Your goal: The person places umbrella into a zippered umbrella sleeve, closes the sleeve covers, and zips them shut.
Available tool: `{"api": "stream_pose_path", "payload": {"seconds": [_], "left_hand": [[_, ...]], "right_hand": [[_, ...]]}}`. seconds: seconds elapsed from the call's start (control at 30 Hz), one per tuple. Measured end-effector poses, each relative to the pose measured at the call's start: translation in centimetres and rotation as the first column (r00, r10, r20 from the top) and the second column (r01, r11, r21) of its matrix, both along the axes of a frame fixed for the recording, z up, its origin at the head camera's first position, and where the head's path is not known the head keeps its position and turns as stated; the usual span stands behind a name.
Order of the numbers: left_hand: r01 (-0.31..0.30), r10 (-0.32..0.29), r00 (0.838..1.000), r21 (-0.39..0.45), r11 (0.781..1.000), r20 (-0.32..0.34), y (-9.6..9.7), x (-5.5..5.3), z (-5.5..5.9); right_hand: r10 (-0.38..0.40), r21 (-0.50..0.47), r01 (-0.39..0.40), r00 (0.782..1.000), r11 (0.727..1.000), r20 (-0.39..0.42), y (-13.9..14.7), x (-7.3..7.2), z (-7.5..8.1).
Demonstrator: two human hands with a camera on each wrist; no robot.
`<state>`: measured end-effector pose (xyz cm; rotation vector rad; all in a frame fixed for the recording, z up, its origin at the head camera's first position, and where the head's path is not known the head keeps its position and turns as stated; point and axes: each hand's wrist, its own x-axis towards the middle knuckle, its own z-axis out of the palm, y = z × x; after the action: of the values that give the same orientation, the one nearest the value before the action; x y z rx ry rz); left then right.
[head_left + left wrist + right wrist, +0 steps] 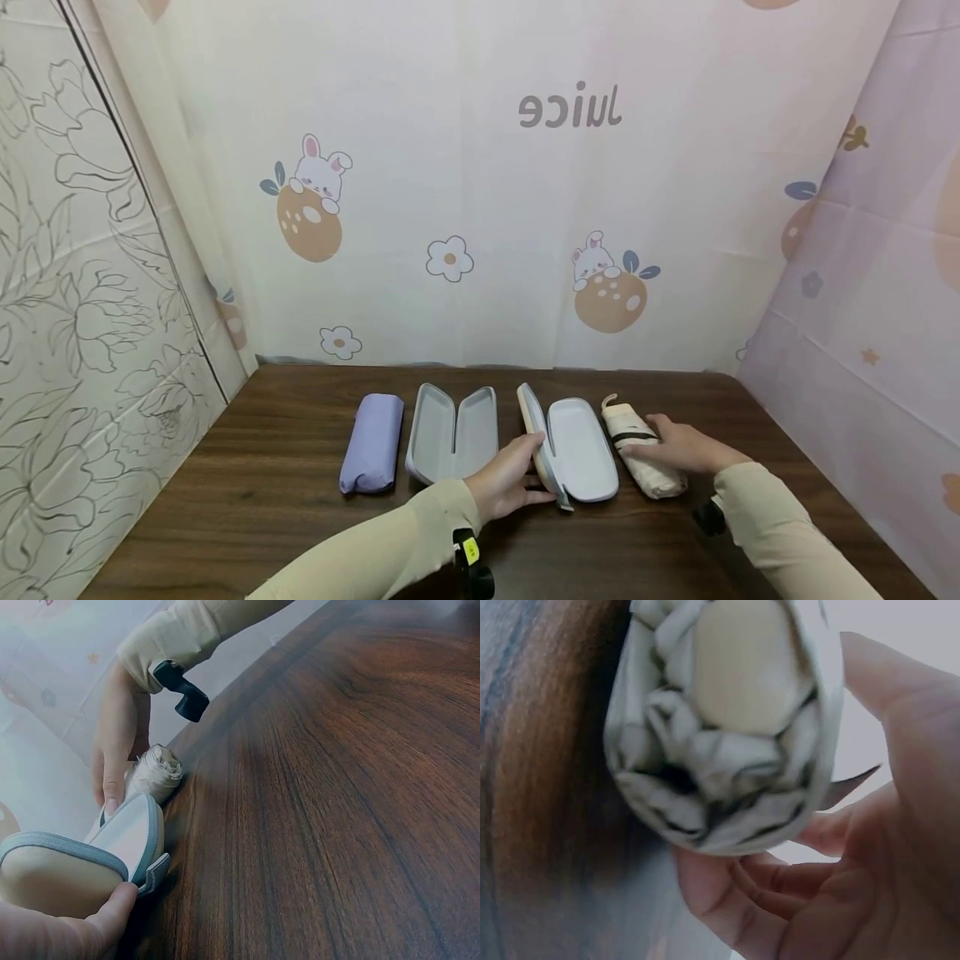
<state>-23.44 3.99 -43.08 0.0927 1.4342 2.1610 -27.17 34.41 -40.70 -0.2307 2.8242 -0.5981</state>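
My left hand (pixel 508 479) holds the raised lid of an open hard case (pixel 587 450), cream outside with a white lining and grey trim. In the left wrist view the thumb lies against the cream shell (pixel 56 881), close to a small grey tab (pixel 155 874). Over on the right, my right hand (pixel 686 446) grips a cream folding umbrella (pixel 651 471) with a dark band and a wrist loop. The right wrist view shows the umbrella's end, its rolled fabric (pixel 727 761) around a pale round core, with fingers curled beneath it.
Left of the cream case stands another open case (pixel 431 433), grey inside. A purple wrapped bundle (pixel 372 442) lies farther left. All of it is on a dark wooden table (pixel 262 467), with a patterned curtain (pixel 457 183) behind.
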Motion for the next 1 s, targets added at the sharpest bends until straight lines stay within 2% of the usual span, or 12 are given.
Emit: {"api": "stream_pose_path", "payload": {"seconds": [0.3, 0.6, 1.0], "left_hand": [[0.001, -0.001, 1.000, 0.002, 1.000, 0.000, 0.2, 0.1, -0.1], [-0.007, 0.007, 1.000, -0.001, 1.000, -0.009, 0.2, 0.0, -0.2], [0.000, 0.000, 1.000, -0.015, 1.000, -0.021, 0.2, 0.0, -0.3]], "right_hand": [[-0.014, -0.017, 0.014, 1.000, 1.000, -0.018, -0.1, 0.0, -0.8], [0.018, -0.072, -0.027, 0.993, 0.997, -0.117, -0.3, -0.1, -1.3], [0.035, -0.077, -0.049, 0.986, 0.996, -0.166, -0.5, 0.0, -0.9]]}}
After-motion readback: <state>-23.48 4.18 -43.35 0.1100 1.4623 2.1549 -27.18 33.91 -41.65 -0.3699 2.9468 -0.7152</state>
